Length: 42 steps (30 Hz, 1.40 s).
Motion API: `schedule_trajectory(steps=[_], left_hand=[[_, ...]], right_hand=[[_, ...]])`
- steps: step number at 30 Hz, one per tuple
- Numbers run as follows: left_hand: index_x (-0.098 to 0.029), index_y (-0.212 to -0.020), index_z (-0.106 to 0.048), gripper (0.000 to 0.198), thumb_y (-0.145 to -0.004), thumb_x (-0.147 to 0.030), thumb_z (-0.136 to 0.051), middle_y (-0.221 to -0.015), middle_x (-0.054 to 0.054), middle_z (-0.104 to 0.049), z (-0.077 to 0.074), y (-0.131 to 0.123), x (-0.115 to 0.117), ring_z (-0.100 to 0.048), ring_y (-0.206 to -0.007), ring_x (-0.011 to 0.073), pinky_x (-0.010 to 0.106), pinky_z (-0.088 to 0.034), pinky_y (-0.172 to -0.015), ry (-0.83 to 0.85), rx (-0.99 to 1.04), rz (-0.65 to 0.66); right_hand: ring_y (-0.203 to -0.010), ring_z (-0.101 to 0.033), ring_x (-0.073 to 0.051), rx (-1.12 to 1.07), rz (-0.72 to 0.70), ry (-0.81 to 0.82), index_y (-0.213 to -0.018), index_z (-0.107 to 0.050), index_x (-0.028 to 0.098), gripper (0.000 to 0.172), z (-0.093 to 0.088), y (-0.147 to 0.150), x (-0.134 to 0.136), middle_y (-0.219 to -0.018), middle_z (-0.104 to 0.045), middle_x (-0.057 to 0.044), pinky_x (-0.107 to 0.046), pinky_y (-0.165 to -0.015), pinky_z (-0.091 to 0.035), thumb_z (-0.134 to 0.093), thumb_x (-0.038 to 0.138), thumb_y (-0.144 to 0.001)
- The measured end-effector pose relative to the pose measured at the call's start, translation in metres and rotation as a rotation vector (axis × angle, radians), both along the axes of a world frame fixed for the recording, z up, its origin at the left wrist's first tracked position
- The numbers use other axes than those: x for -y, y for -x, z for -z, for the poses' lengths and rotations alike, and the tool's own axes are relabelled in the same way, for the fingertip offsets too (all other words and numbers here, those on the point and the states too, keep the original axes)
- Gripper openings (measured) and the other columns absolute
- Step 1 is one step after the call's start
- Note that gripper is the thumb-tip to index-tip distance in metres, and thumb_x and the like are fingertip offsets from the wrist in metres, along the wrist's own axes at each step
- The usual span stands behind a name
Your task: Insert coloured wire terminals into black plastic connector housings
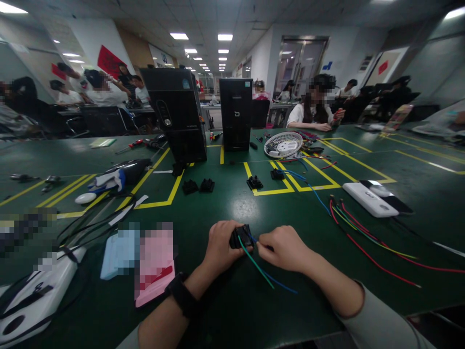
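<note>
My left hand (219,248), a dark band on its wrist, grips a small black connector block (248,235) above the green table. A green wire (258,269) comes out of the block and trails towards me. Beside it runs a blue wire (283,287). My right hand (285,248) is closed in a pinch on the blue wire close to the block; its fingertips are partly hidden. Further off lie several similar black blocks (255,182), and one black block (278,174) has blue wires attached.
Two black computer towers (235,116) stand across the table. A white basket (268,148) sits right of them. Loose red wires (378,267) and a white power bank (368,199) lie at right. Pink (160,286) and light-blue (111,259) items lie at left. A person (296,116) sits opposite.
</note>
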<state>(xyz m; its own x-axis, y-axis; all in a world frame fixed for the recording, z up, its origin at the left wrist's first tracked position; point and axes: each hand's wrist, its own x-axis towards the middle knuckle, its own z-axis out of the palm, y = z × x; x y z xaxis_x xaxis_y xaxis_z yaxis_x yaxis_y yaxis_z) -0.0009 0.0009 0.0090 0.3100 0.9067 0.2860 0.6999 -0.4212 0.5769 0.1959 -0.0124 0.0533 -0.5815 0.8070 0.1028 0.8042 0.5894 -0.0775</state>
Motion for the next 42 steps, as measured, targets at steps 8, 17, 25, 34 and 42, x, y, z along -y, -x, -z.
schedule_trajectory(steps=[8, 17, 25, 34, 42], left_hand=[[-0.024, -0.097, -0.057, 0.04, -0.066, -0.045, -0.07, -0.095, 0.002, -0.061, -0.002, 0.0, 0.001, -0.053, -0.096, 0.0252, 0.039, -0.036, -0.085, 0.009, 0.01, -0.004], [-0.024, -0.096, -0.057, 0.036, -0.066, -0.038, -0.07, -0.094, 0.002, -0.061, 0.001, -0.001, 0.0, -0.052, -0.095, 0.0249, 0.038, -0.036, -0.084, -0.008, 0.01, 0.01], [-0.025, -0.1, -0.057, 0.047, -0.062, -0.048, -0.074, -0.098, 0.001, -0.061, 0.001, 0.002, -0.001, -0.052, -0.097, 0.0248, 0.039, -0.035, -0.086, 0.033, 0.029, 0.01], [-0.025, -0.098, -0.057, 0.038, -0.065, -0.037, -0.072, -0.094, 0.001, -0.061, 0.0, 0.001, -0.001, -0.052, -0.095, 0.024, 0.037, -0.035, -0.085, 0.003, 0.034, 0.014], [-0.025, -0.097, -0.057, 0.036, -0.068, -0.042, -0.069, -0.095, 0.001, -0.061, -0.001, 0.001, 0.0, -0.052, -0.094, 0.0242, 0.037, -0.036, -0.083, 0.017, 0.036, 0.003]], right_hand=[[-0.045, -0.033, -0.007, -0.097, 0.03, 0.015, -0.057, -0.057, 0.017, 0.034, 0.0, -0.001, 0.0, -0.049, -0.05, 0.002, -0.026, -0.051, -0.012, -0.044, 0.031, -0.085], [-0.045, -0.031, -0.006, -0.125, -0.074, 0.033, -0.06, -0.057, 0.016, 0.034, 0.007, 0.011, 0.006, -0.052, -0.051, 0.002, -0.026, -0.051, -0.013, -0.041, 0.029, -0.087], [-0.048, -0.029, -0.007, -0.08, 0.022, 0.056, -0.058, -0.054, 0.016, 0.035, -0.005, -0.008, -0.002, -0.05, -0.045, 0.003, -0.026, -0.051, -0.012, -0.042, 0.032, -0.087], [-0.049, -0.034, -0.007, -0.145, -0.061, 0.112, -0.064, -0.055, 0.017, 0.034, 0.011, 0.013, 0.008, -0.055, -0.051, 0.002, -0.025, -0.052, -0.015, -0.038, 0.031, -0.09], [-0.047, -0.032, -0.007, -0.077, -0.002, 0.093, -0.062, -0.056, 0.016, 0.034, 0.003, 0.0, 0.003, -0.053, -0.05, 0.002, -0.026, -0.052, -0.013, -0.041, 0.031, -0.088]])
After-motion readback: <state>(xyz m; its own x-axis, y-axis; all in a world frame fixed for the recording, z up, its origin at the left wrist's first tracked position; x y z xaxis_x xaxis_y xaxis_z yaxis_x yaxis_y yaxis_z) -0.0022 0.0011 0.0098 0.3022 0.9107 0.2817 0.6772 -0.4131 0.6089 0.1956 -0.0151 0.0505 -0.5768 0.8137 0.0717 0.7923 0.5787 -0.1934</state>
